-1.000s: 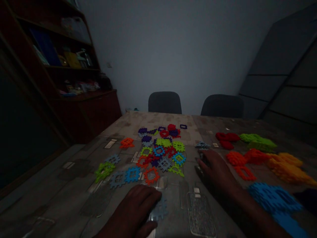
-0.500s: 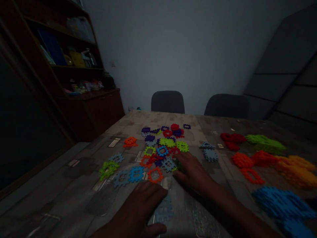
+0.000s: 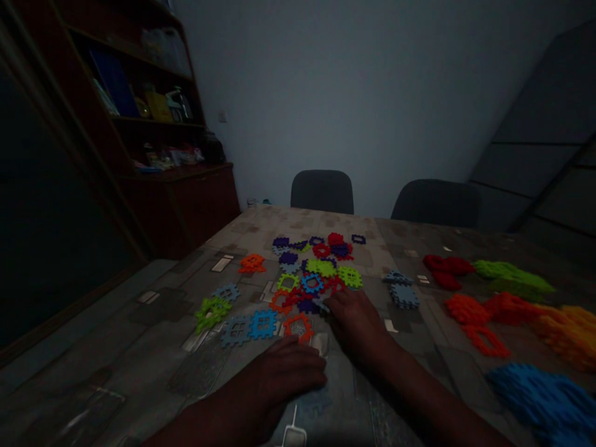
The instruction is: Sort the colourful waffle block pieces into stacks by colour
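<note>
My right hand (image 3: 356, 320) reaches into the loose pile, with its fingertips closed on a grey-blue notched building tile (image 3: 321, 304) that the hand partly covers. Nearer to me, my left hand (image 3: 293, 372) is held palm down, its fingers stretched out and its thumb hidden. Below its fingertips a dim grey tile (image 3: 314, 402) shows on the table. An orange frame tile (image 3: 298, 326) lies just beyond the left fingers. To its left are a blue window tile (image 3: 263, 324) and a grey window tile (image 3: 236, 330).
Sorted piles stand on the right: red tiles (image 3: 447, 267), green tiles (image 3: 514, 278), orange tiles (image 3: 482, 316), yellow-orange tiles (image 3: 570, 329) and blue tiles (image 3: 544, 394). A small grey stack (image 3: 403, 296) lies right of the pile. Two chairs (image 3: 322, 191) stand behind the patterned table (image 3: 153, 347).
My right fingers have closed over the grey-blue tile, which was uncovered before. My left hand has shifted slightly right, its thumb now out of sight. The view has turned a little left.
</note>
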A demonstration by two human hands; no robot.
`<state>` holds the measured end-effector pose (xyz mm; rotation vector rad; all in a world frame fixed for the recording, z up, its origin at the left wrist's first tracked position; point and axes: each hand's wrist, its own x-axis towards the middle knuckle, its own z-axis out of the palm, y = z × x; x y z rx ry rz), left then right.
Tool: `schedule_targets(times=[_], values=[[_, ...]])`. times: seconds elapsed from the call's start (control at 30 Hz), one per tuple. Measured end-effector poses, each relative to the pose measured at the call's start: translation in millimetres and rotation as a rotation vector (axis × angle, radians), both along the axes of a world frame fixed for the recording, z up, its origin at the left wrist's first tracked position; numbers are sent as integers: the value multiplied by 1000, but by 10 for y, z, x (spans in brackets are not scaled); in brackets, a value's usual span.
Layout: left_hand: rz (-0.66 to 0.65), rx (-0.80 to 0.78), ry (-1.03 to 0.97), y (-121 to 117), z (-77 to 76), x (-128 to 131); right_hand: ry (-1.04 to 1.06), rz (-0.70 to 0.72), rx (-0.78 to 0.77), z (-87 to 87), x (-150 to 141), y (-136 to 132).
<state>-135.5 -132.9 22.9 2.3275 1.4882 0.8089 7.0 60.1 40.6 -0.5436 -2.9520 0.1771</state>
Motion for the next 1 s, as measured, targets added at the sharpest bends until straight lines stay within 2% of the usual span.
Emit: schedule_targets(times=[0.1,0.17,0.23,0.3,0.4,0.5,0.6,0.7,0.8,0.9,1.0], values=[[183,138,-56,-29,104,-135,125,20,-80,16,126,119],[362,228,-49,-72,177,-299,227,76,-236,43,255,172],[553,278,-27,-125,240,-510,234,138,-432,93,389,168],[724,262,-26,-172,276,-730,150,209,-578,153,486,101],[869,114,-25,-213,269,-978,19,355,-640,208,506,-57],[911,5,-20,-229,220,-1047,-36,464,-620,184,407,-193],[860,-99,2,-253,169,-987,-47,487,-612,119,302,-269],[743,-229,50,-288,136,-921,-33,437,-609,90,269,-288],[687,-308,97,-314,130,-900,-27,360,-589,139,309,-277],[687,-319,118,-319,144,-895,-77,312,-582,201,382,-280],[680,-299,123,-313,159,-893,-172,245,-570,184,437,-309]])
